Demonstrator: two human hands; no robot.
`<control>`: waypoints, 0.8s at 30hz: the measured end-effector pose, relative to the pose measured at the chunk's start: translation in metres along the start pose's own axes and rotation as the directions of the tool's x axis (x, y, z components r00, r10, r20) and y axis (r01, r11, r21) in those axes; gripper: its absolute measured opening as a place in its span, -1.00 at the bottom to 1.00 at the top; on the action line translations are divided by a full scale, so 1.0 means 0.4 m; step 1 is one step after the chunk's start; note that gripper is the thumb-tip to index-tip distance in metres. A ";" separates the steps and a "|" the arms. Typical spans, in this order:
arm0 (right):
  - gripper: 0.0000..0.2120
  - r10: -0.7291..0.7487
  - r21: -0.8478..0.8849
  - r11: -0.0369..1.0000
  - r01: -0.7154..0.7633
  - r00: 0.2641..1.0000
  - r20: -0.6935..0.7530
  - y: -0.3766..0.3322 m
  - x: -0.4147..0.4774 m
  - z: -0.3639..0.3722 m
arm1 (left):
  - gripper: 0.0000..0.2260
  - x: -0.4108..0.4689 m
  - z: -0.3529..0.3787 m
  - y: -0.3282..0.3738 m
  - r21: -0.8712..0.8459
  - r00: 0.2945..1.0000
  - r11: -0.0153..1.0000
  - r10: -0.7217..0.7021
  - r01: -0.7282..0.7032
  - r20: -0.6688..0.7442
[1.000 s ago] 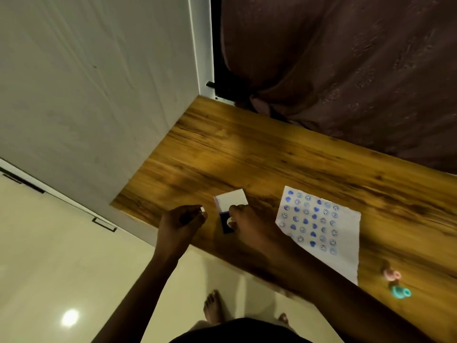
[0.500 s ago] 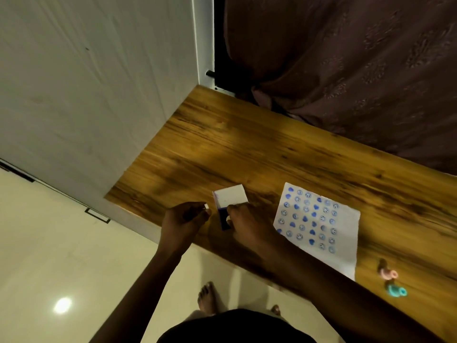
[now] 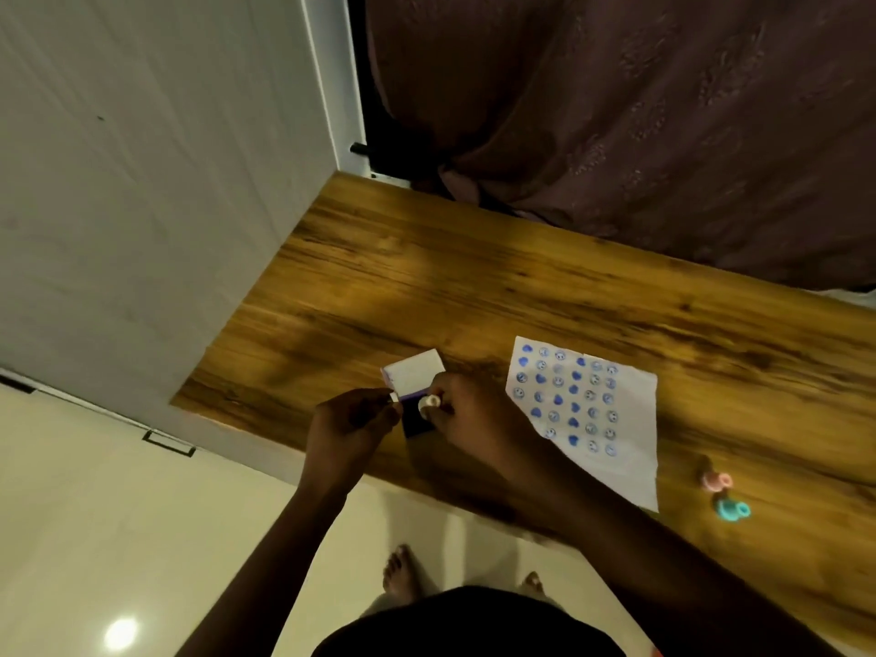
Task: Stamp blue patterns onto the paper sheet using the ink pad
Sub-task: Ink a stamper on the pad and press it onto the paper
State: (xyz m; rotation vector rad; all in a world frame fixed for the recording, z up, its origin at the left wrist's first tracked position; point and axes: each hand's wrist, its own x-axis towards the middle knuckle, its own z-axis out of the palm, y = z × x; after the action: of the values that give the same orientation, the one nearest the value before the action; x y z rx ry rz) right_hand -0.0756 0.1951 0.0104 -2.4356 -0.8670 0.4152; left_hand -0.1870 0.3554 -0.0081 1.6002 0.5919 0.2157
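Curtain (image 3: 663, 111) hangs beyond the wooden table (image 3: 474, 286), pink stamp (image 3: 716, 481) and teal stamp (image 3: 732, 510) lie right of the paper sheet (image 3: 616, 419), whose long axis runs far-left to near-right, while near its left the right hand (image 3: 467, 412) pinches a white stamp (image 3: 429, 401) over the open ink pad (image 3: 417, 395) and the left hand (image 3: 348, 426) curls closed on a small white piece (image 3: 393, 397).

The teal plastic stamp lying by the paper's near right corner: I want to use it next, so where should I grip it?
Probably pinch the teal plastic stamp across its narrow body from above; it seems to lie sideways on the wooden table, with open space to its right.
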 end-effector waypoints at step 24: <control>-0.78 0.450 -0.047 0.883 -0.467 0.871 -0.197 0.291 -0.309 -0.056 | -0.60 0.006 0.214 0.006 0.097 0.946 0.995 -0.009 -0.024 0.323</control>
State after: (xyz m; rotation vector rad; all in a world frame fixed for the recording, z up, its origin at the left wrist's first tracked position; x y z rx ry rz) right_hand -0.1006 0.0293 -0.0232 -2.7102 -0.2222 0.3166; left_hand -0.1437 0.2821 -0.0173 1.6896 0.3463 -0.0734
